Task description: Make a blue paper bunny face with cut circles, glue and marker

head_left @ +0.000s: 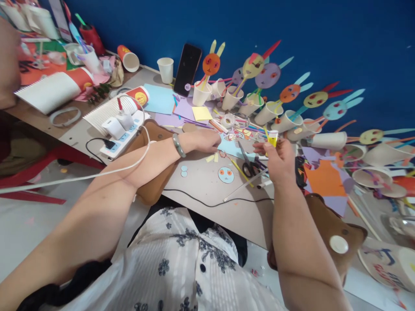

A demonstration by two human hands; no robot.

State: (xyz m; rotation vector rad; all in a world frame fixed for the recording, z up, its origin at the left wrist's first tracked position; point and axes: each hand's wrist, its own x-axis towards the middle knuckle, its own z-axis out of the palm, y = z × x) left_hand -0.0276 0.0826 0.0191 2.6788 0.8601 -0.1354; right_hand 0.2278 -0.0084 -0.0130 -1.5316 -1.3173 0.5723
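Observation:
My right hand (281, 157) is closed around a yellow glue stick (272, 138) with a white end, held above the table. Below it lie dark-handled scissors (248, 167) and a yellow pencil-like stick (241, 172). My left hand (210, 141) rests at the edge of a light blue paper (231, 147), fingers curled down; whatever they pinch is hidden. Between my hands and nearer to me sits a round blue paper face (226, 175) with orange eyes. Two small blue circles (184, 171) lie to its left, and yellow paper strips (212, 158) lie close to my left hand.
Paper cups (201, 93) with rabbit-faced figures line the blue wall. A phone (188, 69) leans there. A power strip (125, 138) with a white cable lies by my left forearm, and a black cable (207, 202) crosses the table front. Another person's arm (8, 65) shows at far left.

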